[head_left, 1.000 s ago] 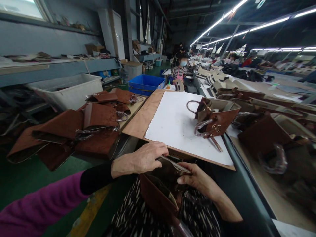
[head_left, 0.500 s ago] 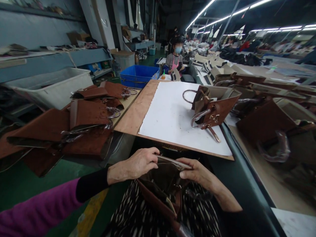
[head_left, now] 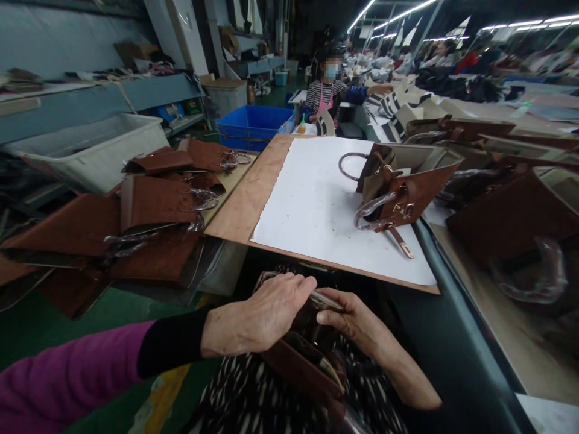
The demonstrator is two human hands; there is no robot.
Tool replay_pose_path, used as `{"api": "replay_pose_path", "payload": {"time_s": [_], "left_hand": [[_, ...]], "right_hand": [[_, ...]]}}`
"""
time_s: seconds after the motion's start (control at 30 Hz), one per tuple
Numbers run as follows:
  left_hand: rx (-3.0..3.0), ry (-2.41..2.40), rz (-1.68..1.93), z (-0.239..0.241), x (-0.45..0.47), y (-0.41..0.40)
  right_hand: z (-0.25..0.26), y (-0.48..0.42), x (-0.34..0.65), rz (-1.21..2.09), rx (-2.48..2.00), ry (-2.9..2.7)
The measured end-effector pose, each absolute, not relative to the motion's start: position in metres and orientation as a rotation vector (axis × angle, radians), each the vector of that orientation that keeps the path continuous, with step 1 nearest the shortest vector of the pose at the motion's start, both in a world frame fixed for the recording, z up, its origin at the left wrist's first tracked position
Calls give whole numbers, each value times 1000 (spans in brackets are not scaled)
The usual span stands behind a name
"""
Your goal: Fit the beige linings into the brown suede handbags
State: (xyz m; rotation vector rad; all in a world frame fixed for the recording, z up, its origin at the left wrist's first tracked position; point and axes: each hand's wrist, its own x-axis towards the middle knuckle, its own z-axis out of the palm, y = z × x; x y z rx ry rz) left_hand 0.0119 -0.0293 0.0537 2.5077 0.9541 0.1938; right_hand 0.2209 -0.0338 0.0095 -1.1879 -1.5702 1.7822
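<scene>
A brown handbag [head_left: 301,369] with a dark lining rests in my lap, its mouth facing up. My left hand [head_left: 269,310] lies across its far rim with the fingers bent over the edge, and its fingertips are partly hidden. The same rim is pinched between the thumb and fingers of my right hand [head_left: 355,319], close to the left fingertips. Much of the bag's left side is covered by my left hand and wrist. Beyond my hands, another brown handbag [head_left: 418,190] with plastic-wrapped handles lies tilted on a white sheet [head_left: 307,199].
Several brown bags [head_left: 156,202] are heaped on the left, and more bags [head_left: 511,211] stand along the right. A wooden board [head_left: 246,205] lies under the white sheet. Farther off are a blue bin [head_left: 256,126], a pale tub [head_left: 99,147] and a masked co-worker [head_left: 323,96].
My left hand has slid right along the bag's rim, closer to my right hand, which still grips there. The co-worker's arm now reaches out to the right. The view has shifted slightly.
</scene>
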Motion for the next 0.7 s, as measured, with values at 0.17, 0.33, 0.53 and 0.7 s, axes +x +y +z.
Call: {"api": "replay_pose_path", "payload": {"time_s": [0.17,0.33,0.53,0.7], "left_hand": [[2272,1085,191,32,12,-27],[2184,1018,174,27,13,-21],[2212,878,209,36,15,-24],[2298,707,239,39,13,-22]], "right_hand": [[4,-37,227,1887,-1141,-1460],[0,-36,225,1937,-1082,-1382],[-10,-34,228,2005,-1044,-1284],[-11,-34,230,2018,-1083,-1280]]}}
